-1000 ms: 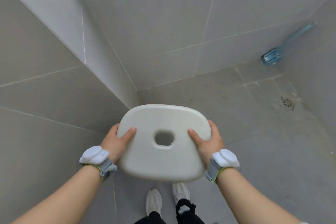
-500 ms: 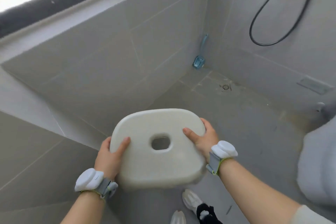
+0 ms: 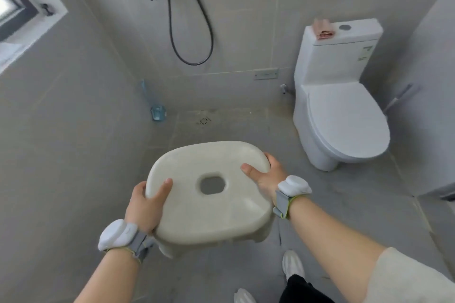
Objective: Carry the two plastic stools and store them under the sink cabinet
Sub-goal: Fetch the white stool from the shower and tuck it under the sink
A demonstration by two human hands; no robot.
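A cream plastic stool [image 3: 197, 209] with a rounded seat and a hole in its middle is held off the floor, seat up and tilted a little to the left. My left hand [image 3: 145, 206] grips its left edge, thumb on top. My right hand [image 3: 264, 177] grips its right edge, thumb on the seat. Its legs are mostly hidden under the seat. Only this one stool is in view, and no sink cabinet shows.
A white toilet [image 3: 339, 115] stands at the right against the back wall. A blue brush [image 3: 156, 110] leans in the left corner, near a floor drain [image 3: 203, 121]. A black shower hose [image 3: 189, 32] hangs on the wall. My shoes [image 3: 291, 265] are below the stool.
My view has swung right from the tiled corner and window ledge to the shower wall and toilet. The stool stays gripped in both hands, now tilted slightly.
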